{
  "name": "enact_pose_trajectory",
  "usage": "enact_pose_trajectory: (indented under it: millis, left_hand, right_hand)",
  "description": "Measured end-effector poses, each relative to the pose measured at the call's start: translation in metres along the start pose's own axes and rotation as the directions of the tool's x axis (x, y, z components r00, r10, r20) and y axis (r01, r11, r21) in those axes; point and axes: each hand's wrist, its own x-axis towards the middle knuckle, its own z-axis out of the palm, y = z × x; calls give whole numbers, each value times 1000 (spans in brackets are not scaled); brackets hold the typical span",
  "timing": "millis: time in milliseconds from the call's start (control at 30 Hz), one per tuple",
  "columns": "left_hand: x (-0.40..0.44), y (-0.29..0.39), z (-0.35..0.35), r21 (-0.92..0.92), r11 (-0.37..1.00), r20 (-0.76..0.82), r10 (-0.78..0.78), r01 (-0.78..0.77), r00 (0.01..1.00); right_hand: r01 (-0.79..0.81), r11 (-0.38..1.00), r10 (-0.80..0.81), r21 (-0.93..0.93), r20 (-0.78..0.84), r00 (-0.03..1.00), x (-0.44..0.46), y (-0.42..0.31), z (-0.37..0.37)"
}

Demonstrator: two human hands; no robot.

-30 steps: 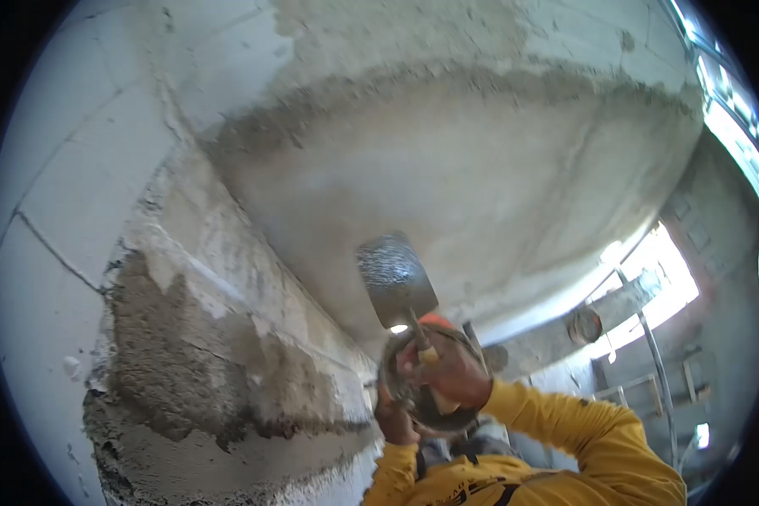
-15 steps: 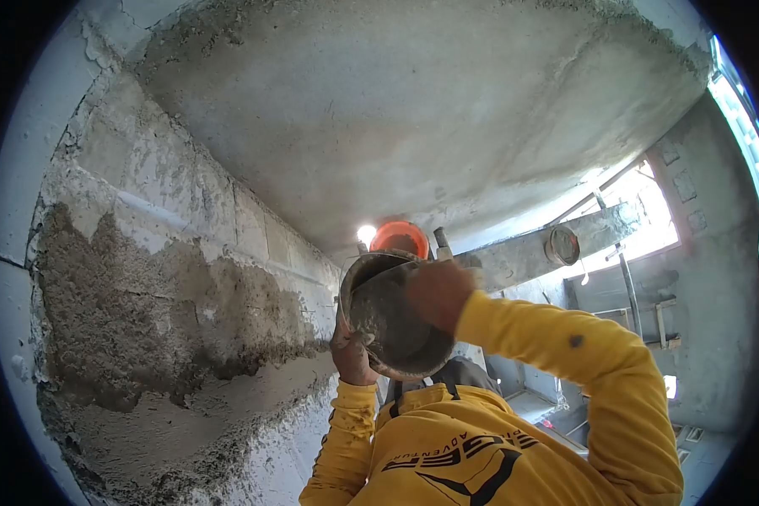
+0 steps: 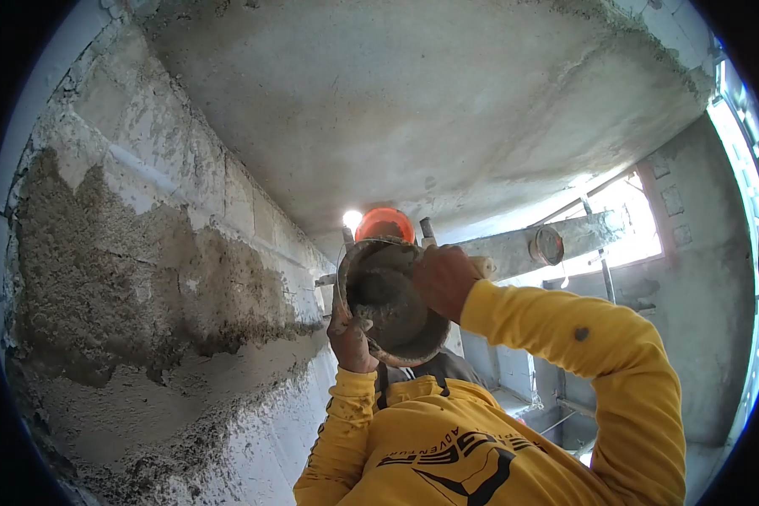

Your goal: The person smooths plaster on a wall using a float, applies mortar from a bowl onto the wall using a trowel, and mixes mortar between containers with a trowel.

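A round, mortar-smeared bucket point(image 3: 434, 341) is tilted with its mouth facing me, and wet grey mortar coats its inside. My left hand point(image 3: 351, 341) is closed on its left rim, with mortar on the thumb. At the opposite side of the mouth, my right hand point(image 3: 444, 281) is wrapped round a trowel, whose pale handle end point(image 3: 485, 266) sticks out past the fist. The trowel's blade is mostly hidden by the hand and the bucket. Just beyond the bucket is an orange bucket point(image 3: 384, 223) with grey material inside.
To the left stands a block wall point(image 3: 236, 190), partly covered with rough dark mortar point(image 3: 135, 287). A plank point(image 3: 586, 238) carrying a round container point(image 3: 546, 245) lies to the right, near a bright opening. Upright poles point(image 3: 427, 229) stand beside the orange bucket. A grey concrete surface spans overhead.
My right hand, blurred by motion before, now shows sharply at the bucket's upper right side. The view has shifted slightly; my left hand keeps its grip on the rim.
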Motion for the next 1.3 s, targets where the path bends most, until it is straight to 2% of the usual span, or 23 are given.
enact_pose_trajectory:
  millis: [67,100,200,300,333,400,433,500,567,600,633,667,733,800,833,867,900,967,1000,1033,1167,1267,1300]
  left_hand:
    - [-11,15,9,51,999,-15,-17,18,1000]
    - [-13,17,9,73,997,-24,-23,25,999]
    - [-6,-24,-2,306,919,66,241,-250,968]
    - [-6,-27,-2,144,972,87,175,-186,981]
    - [-18,-10,6,243,961,17,135,-135,991]
    - [-11,-27,-19,123,982,-91,-132,142,987]
    - [-6,-44,-41,155,974,-103,-150,165,983]
    - [-9,-47,-44,242,966,-81,-68,86,994]
    - [-32,-5,-7,174,938,-269,-247,300,931]
    - [-30,-10,-13,114,980,-137,-148,164,979]
    - [-30,-11,-20,38,998,-20,-42,43,999]
    - [-25,-14,-24,-10,999,-18,-38,38,999]
    - [-20,-13,-28,-110,993,-60,-38,32,997]
    - [1,-31,-47,140,990,-157,33,-10,987]
    - [-4,-20,-32,118,993,-168,12,8,986]
    - [3,-28,-36,121,992,-173,55,-35,983]
    - [-1,-17,-21,-1,1000,-132,6,-6,991]
    - [-10,2,2,-158,987,-58,-33,24,998]
    - [-11,7,10,-194,981,-32,-32,25,999]
    - [-12,9,12,-231,973,-4,-31,29,1000]
    - [-4,-16,-8,-42,989,-104,-144,141,984]
    - [-19,6,26,-177,980,58,-82,91,995]
    - [-13,-5,21,-130,957,-124,-274,258,954]
  right_hand:
    - [-69,997,56,43,254,966,11,-7,37]
    - [-90,988,55,129,251,966,10,-7,46]
    - [-125,918,9,377,295,955,-9,-1,75]
    - [-163,822,-99,545,419,903,-25,7,109]
    - [-177,800,-148,574,474,868,-30,2,136]
    - [21,785,-297,619,347,890,-44,-18,172]
    - [237,790,-394,565,173,903,-50,-32,176]
    - [339,722,-458,603,50,888,-58,-56,175]
    - [-242,314,-348,918,348,870,-56,-61,160]
    - [-472,-18,-344,881,438,830,-54,-59,153]
    - [-630,-349,-386,694,506,771,-55,-62,133]
    - [-719,-617,-468,320,586,662,-54,-61,112]
    - [-638,-752,-501,166,486,716,-52,-60,122]
    - [-601,-798,-558,-35,418,717,-53,-47,110]
    - [-618,-786,-599,3,238,764,-53,-36,114]
    - [-709,-703,-638,47,398,659,-58,-17,116]
    - [-722,-559,-501,408,528,686,-67,-7,100]
    - [-487,63,-180,871,490,853,-81,3,90]
    - [-260,432,-88,864,327,941,-86,8,90]
    - [-31,742,-71,669,125,990,-88,11,80]
    - [-145,854,130,500,65,989,-89,10,24]
    - [-173,838,123,517,130,984,-72,-3,75]
    - [-173,827,65,535,215,974,-66,-15,95]
